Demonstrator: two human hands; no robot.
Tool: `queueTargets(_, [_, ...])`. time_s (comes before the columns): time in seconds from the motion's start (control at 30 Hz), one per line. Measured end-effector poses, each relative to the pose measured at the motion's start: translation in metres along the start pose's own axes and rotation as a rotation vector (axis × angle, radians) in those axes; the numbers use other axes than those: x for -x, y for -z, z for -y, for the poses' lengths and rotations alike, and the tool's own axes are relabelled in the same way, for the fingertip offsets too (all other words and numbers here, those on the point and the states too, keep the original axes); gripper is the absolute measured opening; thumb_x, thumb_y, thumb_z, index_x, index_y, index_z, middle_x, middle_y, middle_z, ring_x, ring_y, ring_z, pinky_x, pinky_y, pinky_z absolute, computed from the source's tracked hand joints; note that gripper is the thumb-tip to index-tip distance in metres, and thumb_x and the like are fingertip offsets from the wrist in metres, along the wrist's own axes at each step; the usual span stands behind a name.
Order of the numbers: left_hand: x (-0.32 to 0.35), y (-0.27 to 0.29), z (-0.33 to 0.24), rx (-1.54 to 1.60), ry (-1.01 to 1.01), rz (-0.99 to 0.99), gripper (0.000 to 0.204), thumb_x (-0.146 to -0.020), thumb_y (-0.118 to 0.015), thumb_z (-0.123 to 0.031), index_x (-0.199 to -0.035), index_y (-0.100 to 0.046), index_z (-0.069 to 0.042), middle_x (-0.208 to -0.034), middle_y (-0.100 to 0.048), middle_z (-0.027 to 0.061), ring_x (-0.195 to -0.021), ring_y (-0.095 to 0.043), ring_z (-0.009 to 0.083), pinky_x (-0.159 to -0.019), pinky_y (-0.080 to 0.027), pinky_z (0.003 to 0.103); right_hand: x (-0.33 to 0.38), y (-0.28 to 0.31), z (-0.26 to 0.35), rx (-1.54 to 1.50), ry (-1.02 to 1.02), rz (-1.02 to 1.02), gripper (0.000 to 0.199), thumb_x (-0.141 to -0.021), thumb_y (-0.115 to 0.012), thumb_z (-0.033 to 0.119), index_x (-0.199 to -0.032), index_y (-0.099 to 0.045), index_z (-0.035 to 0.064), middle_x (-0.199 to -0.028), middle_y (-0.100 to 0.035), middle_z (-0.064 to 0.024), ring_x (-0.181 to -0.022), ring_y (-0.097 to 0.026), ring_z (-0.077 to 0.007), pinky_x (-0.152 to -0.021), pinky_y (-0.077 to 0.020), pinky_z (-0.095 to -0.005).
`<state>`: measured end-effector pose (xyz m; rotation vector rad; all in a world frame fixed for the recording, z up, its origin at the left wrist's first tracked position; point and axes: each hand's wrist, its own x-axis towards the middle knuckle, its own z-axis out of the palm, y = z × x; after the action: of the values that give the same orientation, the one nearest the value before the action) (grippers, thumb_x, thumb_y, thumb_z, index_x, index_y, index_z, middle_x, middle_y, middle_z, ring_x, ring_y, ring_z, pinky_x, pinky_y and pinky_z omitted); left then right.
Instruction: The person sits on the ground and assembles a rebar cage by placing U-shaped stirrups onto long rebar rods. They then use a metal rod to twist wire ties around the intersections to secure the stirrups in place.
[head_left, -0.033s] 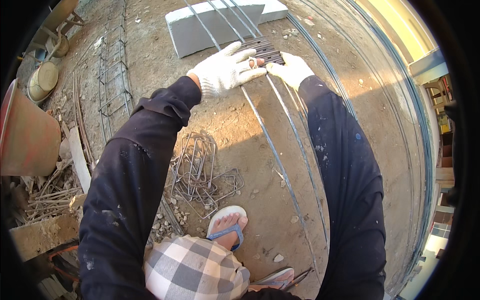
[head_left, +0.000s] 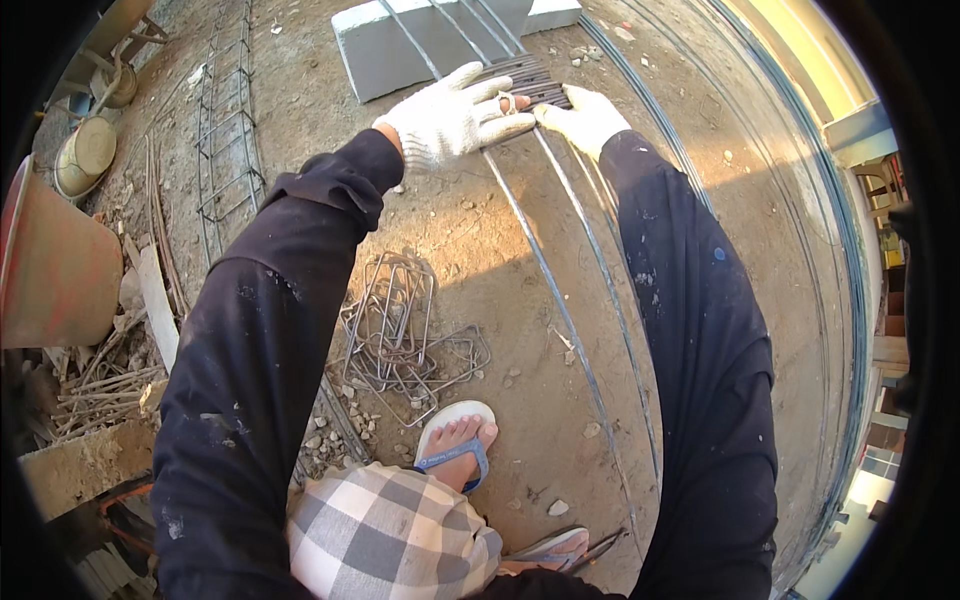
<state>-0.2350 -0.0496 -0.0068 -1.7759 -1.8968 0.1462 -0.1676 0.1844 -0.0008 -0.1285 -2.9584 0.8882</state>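
Only the view has shifted slightly; dark brown rods [head_left: 526, 76] lie close-packed.

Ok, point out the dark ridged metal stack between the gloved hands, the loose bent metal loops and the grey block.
Dark ridged metal stack [head_left: 524, 80], head view: middle of its ridged top.
Bent metal loops [head_left: 388, 338], head view: wires mid-pile.
Grey block [head_left: 383, 58], head view: its broad near face.
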Motion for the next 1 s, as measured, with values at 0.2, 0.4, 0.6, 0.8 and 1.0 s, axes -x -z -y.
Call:
queueTargets(0.2, [0.038,0.025,-0.013,0.217,0.152,-0.034,0.096,-0.072,-0.076,-0.041,-0.152,-0.029,-0.015,-0.153,-0.035,0.0178,-0.145,-0.023,0.043,-0.115,-0.017,0.063,0.059,-0.015,0.014,0.194,0.128,-0.64,0.051,-0.084,-0.07,0.026,-0.127,-0.058,0.0019,-0.117,-0.064,-0.025,-0.107,-0.066,-0.0303,-0.094,-0.05,-0.041])
queueTargets(0.4, [0.14,0.051,-0.115,0.636,1.147,0.006,0.049,-0.082,-0.07,-0.049,-0.108,-0.069,-0.007,-0.083,-0.071,0.0144,-0.077,-0.069,0.0308,-0.073,-0.054,0.039,0.208,-0.01,0.09,-0.27,0.22,-0.384,0.012,-0.089,-0.068,0.014,-0.098,-0.072,0.0061,-0.084,-0.07,-0.007,-0.076,-0.068,-0.013,-0.07,-0.0535,-0.0274])
queueTargets(0.6, [0.154,0.047,-0.181,0.489,1.033,0.648,0.034,-0.078,-0.063,-0.038,-0.088,-0.075,-0.009,-0.08,-0.069,0.0187,-0.079,-0.068,0.0363,-0.071,-0.053,0.044,0.309,-0.09,0.116,-0.402,-0.147,0.082,0.021,-0.088,-0.068,0.026,-0.095,-0.07,0.007,-0.086,-0.069,-0.0119,-0.08,-0.068,-0.0296,-0.072,-0.0527,-0.036])
queueTargets(0.8, [0.158,0.067,-0.182,0.702,1.213,0.408,0.04,-0.08,-0.065,-0.042,-0.079,-0.073,-0.003,-0.071,-0.066,0.0199,-0.069,-0.067,0.037,-0.065,-0.052,0.043,0.318,-0.192,0.106,-1.029,-0.581,0.099,0.041,-0.094,-0.065,0.024,-0.127,-0.057,0.0018,-0.102,-0.069,-0.0137,-0.083,-0.07,-0.0213,-0.074,-0.0549,-0.0321])
queueTargets(1.0, [0.164,0.091,-0.226,1.379,1.705,0.125,0.024,-0.083,-0.067,-0.023,-0.073,-0.071,-0.001,-0.063,-0.066,0.0021,-0.054,-0.058,0.0077,-0.052,-0.044,0.024,0.322,-0.187,0.146,-1.514,-0.604,0.131,0.034,-0.097,-0.059,0.011,-0.128,-0.05,-0.0011,-0.104,-0.067,-0.0124,-0.079,-0.067,-0.0153,-0.07,-0.0551,-0.0287])
